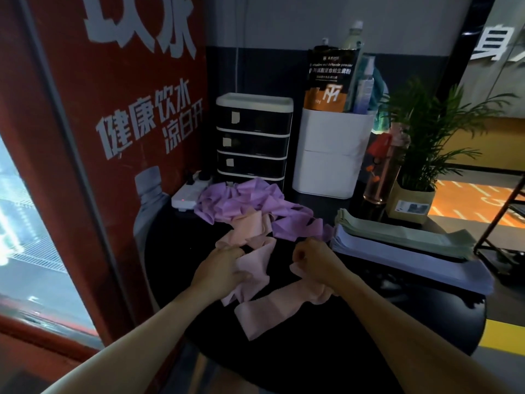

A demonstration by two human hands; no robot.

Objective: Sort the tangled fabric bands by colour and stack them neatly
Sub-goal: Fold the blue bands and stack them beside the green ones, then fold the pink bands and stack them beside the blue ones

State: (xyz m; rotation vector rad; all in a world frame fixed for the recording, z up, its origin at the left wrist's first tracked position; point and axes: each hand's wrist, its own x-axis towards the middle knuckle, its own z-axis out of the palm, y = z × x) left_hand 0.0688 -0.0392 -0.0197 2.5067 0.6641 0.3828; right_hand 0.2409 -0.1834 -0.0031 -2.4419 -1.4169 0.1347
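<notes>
Pink fabric bands (257, 297) lie tangled across the middle of the round black table (426, 331). My left hand (220, 265) grips the pink bands at their left side, thumb on top. My right hand (314, 261) is a closed fist around a pink band that trails down and left from it. Behind them sits a heap of purple bands (250, 201). At the right, green bands (403, 231) are stacked flat on top of a stack of pale lavender-blue bands (412, 265).
A black drawer unit (252, 137) and a white bin (331, 155) holding bottles and a pouch stand at the back. A white power strip (189, 193) lies left of the purple heap. A potted plant (417, 166) and a tall bottle (380, 177) are at the right. A red sign (113, 137) walls the left.
</notes>
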